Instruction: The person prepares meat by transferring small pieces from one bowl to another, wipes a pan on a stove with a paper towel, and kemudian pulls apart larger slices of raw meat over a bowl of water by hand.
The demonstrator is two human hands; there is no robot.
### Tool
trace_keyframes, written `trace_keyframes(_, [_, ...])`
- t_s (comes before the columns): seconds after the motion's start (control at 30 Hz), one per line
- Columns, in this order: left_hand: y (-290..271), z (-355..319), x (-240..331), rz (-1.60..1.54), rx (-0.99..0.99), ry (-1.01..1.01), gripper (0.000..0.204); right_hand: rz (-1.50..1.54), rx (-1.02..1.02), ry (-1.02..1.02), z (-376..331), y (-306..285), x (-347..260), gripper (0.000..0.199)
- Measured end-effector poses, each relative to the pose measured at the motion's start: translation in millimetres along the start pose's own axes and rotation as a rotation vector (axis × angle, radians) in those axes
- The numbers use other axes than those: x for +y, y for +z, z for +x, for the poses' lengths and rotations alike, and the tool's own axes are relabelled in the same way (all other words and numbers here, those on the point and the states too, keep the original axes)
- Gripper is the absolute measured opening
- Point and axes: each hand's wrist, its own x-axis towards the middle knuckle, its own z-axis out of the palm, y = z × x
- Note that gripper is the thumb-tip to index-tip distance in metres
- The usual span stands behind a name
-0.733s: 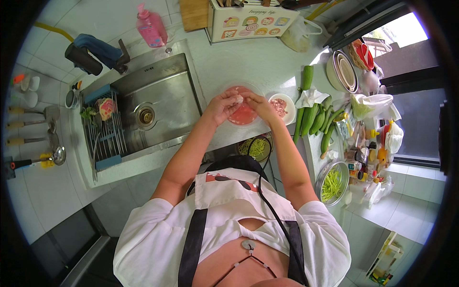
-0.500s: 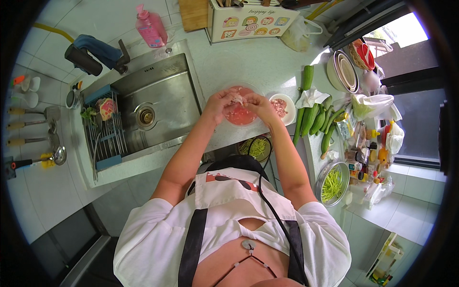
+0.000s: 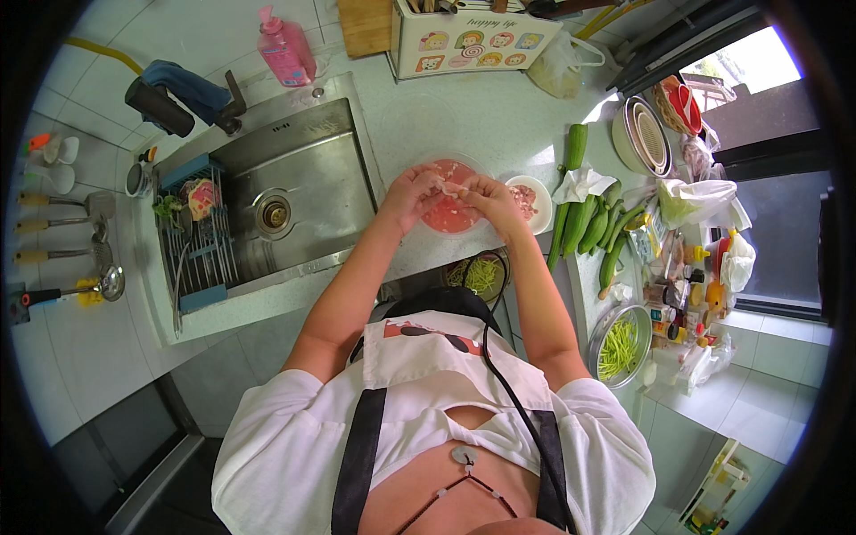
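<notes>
Over a clear round bowl (image 3: 443,230) of pinkish-red liquid with pale bits in it, my two hands meet. My left hand (image 3: 414,193) pinches a small pale piece of raw meat (image 3: 451,188) at its left side. From the other side, the fingertips of my right hand (image 3: 489,201) are closed on the same piece. Its exact shape is partly hidden by the fingers. Close to my right hand stands a white bowl (image 3: 545,212) with small pink meat pieces (image 3: 524,201) inside.
A steel sink (image 3: 312,178) with a dish rack (image 3: 201,232) lies left. Several green gourds (image 3: 580,223) and a crumpled tissue (image 3: 582,184) lie right. A colander (image 3: 644,334) of cut green stems sits at the near right. A pink pump bottle (image 3: 287,52) stands behind the sink.
The pale piece has shifted slightly and looks less spread out between my fingertips. Both hands stay over the bowl, and the whole view has moved a little.
</notes>
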Motion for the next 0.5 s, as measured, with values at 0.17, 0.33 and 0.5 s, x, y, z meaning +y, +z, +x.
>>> trace_keyframes(0.17, [3.1,0.2,-5.2,0.087,-0.074,0.079,0.034,-0.13,0.013,-0.045,-2.3,2.8,-1.6,0.01])
trace_keyframes(0.33, [7.0,0.7,-3.9,0.211,0.019,0.111,0.041,-0.012,0.112,-0.002,-3.2,-1.4,0.6,0.01])
trace_keyframes(0.5, [-0.3,0.1,-0.3,0.202,0.03,0.074,0.04,0.323,0.169,0.034,-0.3,-14.5,11.1,0.008])
